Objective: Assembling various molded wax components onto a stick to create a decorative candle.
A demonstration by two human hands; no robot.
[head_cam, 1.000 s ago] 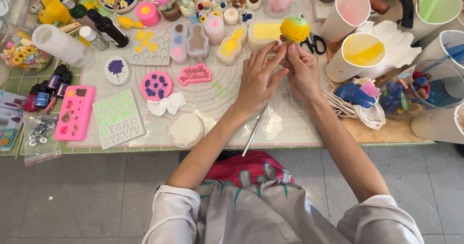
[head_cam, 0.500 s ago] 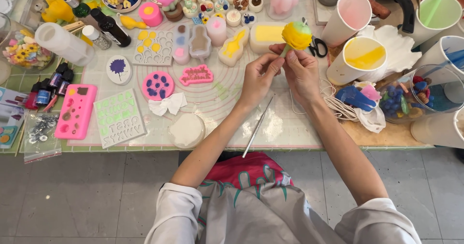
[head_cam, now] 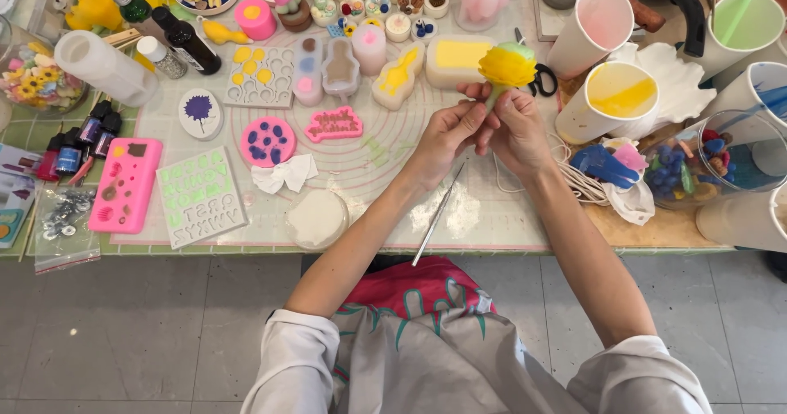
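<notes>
Holding: both hands meet over the far middle of the surface (head_cam: 508, 217) and share one yellow flower-shaped cast piece (head_cam: 507, 65), raised just above the mat.
Left hand: the left hand (head_cam: 447, 139) has its grip closed on the piece's lower stem, thumb and forefinger pinched from the left side.
Right hand: the right hand (head_cam: 516, 131) is closed on the same stem from the right, fingers curled beneath the yellow bloom; the two hands touch.
Piece: yellow ruffled top with a pale green cap, upright, clear of the moulds beneath it.
Nearby tool: a thin metal stick (head_cam: 437, 215) lies slantwise on the mat, near the left wrist, untouched.
Far side: a block mould with yellow fill (head_cam: 457, 56) and black scissors (head_cam: 539, 78) sit just behind the piece.
Right side: a white cup of yellow liquid (head_cam: 612, 98) stands just right of the hands.
Left side: a round pink mould (head_cam: 268, 141) and a pink tray mould (head_cam: 125, 184) lie well apart from the hands.
Doing it well, as I judge it: keep pressure on the stem, not the thin ruffles, which look easily dented; turn the piece slowly between the fingers; hold it over the mat, away from the liquid cup.
</notes>
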